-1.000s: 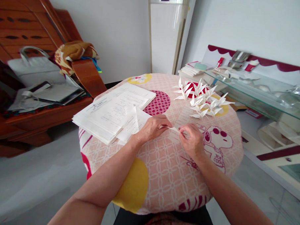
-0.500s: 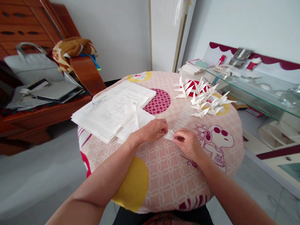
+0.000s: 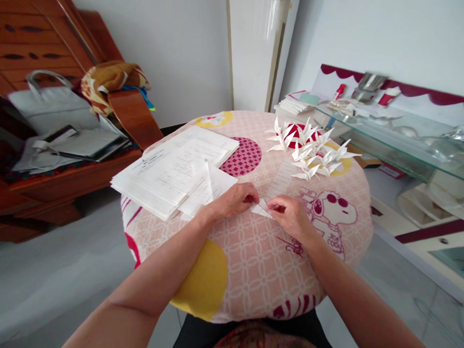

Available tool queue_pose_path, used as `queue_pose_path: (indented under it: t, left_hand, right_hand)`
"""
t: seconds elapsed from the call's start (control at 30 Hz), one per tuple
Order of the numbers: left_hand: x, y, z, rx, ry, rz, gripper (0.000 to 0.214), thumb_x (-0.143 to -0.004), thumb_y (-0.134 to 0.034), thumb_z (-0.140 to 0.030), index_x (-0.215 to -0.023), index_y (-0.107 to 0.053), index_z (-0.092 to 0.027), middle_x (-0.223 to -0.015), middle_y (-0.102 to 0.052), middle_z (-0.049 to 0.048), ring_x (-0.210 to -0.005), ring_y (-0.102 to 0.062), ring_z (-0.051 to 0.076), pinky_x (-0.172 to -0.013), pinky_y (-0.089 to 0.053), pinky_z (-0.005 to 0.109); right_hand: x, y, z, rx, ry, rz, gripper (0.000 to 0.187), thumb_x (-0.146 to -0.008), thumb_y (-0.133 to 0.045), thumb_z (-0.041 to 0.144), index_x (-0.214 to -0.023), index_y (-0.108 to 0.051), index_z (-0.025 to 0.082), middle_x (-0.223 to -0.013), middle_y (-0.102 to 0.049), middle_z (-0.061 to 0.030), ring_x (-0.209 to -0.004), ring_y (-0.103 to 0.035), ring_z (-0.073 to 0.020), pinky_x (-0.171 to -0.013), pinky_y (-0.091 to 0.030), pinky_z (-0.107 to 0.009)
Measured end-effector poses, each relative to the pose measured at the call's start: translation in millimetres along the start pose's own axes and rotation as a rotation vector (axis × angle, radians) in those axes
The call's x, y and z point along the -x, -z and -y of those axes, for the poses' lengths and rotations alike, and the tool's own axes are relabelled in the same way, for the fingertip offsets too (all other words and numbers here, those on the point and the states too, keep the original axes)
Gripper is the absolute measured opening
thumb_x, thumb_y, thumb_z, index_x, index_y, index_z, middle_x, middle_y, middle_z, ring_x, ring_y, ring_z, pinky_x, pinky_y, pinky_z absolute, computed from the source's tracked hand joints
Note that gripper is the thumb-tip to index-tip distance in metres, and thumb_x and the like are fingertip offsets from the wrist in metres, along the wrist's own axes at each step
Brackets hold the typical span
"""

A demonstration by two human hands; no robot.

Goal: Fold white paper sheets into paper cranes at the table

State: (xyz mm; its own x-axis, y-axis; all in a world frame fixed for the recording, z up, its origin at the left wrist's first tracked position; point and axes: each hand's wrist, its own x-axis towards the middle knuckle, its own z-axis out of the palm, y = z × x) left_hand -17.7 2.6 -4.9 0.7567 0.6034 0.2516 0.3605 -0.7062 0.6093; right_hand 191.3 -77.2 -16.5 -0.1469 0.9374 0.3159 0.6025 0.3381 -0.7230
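Folded paper (image 3: 261, 209) — one small piece, lying low over the near middle of the cloth (image 3: 247, 262), between the two hands. Long axis: roughly crosswise to the person, left to right, the right end slanting a little nearer the body. A short corner points away, toward the far side of the table; the ends are partly covered by fingers, so their exact shape cannot be told.

Appearance: white, flat, creased into several layers, roughly triangular in its visible part, with straight edges and faint dark print on the near face.

Left hand (image 3: 236, 200): closed, fingers curled under, thumb and fingertips gripping the paper at its left end; back of the hand uppermost.

Right hand (image 3: 291, 213): thumb and forefinger pinched together on the right end, the other fingers bent loosely inward, leaving a small hollow.

Strip (image 3: 281, 178): pale, printed, lying flat on the cloth just beyond the right hand.

Sheet (image 3: 221, 181): white, creased, overlapping the near right corner of the stack, beside the left hand.

Stack (image 3: 149, 178): printed pages, many, slightly uneven at the edges, left side of the table.

Cranes (image 3: 304, 152): several, white, wings raised, grouped at far right — well apart from both hands.
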Motion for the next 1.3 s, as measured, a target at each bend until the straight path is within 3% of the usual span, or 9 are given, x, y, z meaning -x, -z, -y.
queue_pose_path:
  t: [0.27, 0.6, 1.03, 1.3]
  left_hand:
    - [9, -12.8, -12, 0.066, 0.038, -0.108, 0.025, -0.074, -0.051, -0.002, -0.084, -0.071, -0.014, -0.090, -0.067, 0.0054, -0.084, -0.062, 0.015, -0.076, -0.047, 0.026]
    - [13, -5.7, -18, 0.173, 0.061, 0.002, 0.026, -0.076, -0.052, -0.004, -0.080, -0.075, -0.015, -0.099, -0.066, 0.0054, -0.083, -0.060, 0.013, -0.072, -0.047, 0.024]
    - [15, -0.4, -16, 0.283, 0.075, 0.069, 0.028, -0.077, -0.054, -0.006, -0.082, -0.079, -0.017, -0.103, -0.064, 0.0068, -0.079, -0.059, 0.011, -0.069, -0.047, 0.023]
    - [15, 1.3, -18, 0.215, 0.060, 0.075, 0.028, -0.075, -0.055, -0.007, -0.083, -0.080, -0.019, -0.108, -0.063, 0.0063, -0.085, -0.060, 0.013, -0.074, -0.048, 0.023]
  right_hand:
    - [0, 1, 4, 0.009, -0.044, 0.032, 0.018, -0.070, -0.067, 0.003, -0.080, -0.070, 0.018, -0.078, -0.072, -0.0018, -0.066, -0.064, -0.0142, -0.065, -0.048, -0.025]
    - [-1, -2, 4, 0.035, -0.025, 0.003, 0.014, -0.078, -0.063, 0.007, -0.083, -0.070, 0.017, -0.081, -0.073, -0.0042, -0.072, -0.066, -0.0164, -0.069, -0.048, -0.027]
    - [-5, -7, 10, 0.093, -0.085, -0.018, 0.011, -0.072, -0.072, 0.011, -0.074, -0.064, 0.018, -0.071, -0.066, -0.0001, -0.066, -0.060, -0.0146, -0.064, -0.042, -0.025]
    - [-5, -11, 10, 0.256, 0.015, -0.020, 0.013, -0.075, -0.064, 0.005, -0.077, -0.063, 0.018, -0.076, -0.066, -0.0026, -0.069, -0.057, -0.0156, -0.066, -0.040, -0.026]
